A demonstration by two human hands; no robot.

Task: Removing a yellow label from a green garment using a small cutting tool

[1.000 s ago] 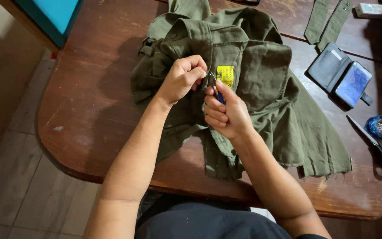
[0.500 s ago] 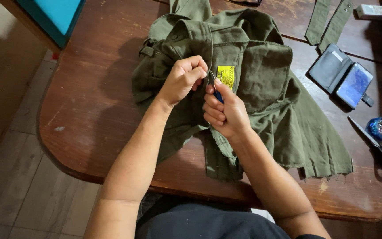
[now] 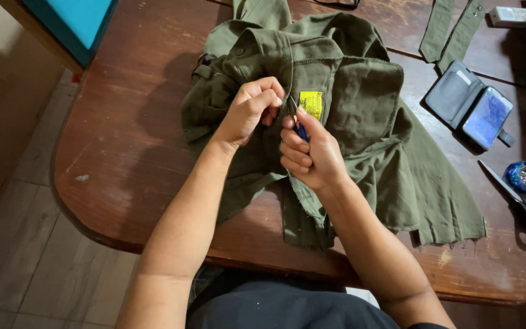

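My left hand [image 3: 248, 113] is closed, pinching a fold of the olive green garment [image 3: 360, 103] right at the seam beside the yellow label [image 3: 311, 103]. My right hand [image 3: 312, 155] is curled around a small blue-handled tool [image 3: 299, 130], looks like a seam ripper, can't tell for sure, tip half hidden. The tool's long axis runs up and slightly left out of my right fist, its tip meeting the fabric just at my left fingertips. So the work point sits between both hands, touching the left, just above the right. The label lies just right of the tool tip, nearer my right hand. The garment is spread on the desk [image 3: 111, 158] under and beyond both hands. Well off right of my right hand: scissors [image 3: 518, 204], a phone in a wallet case [image 3: 473, 109].
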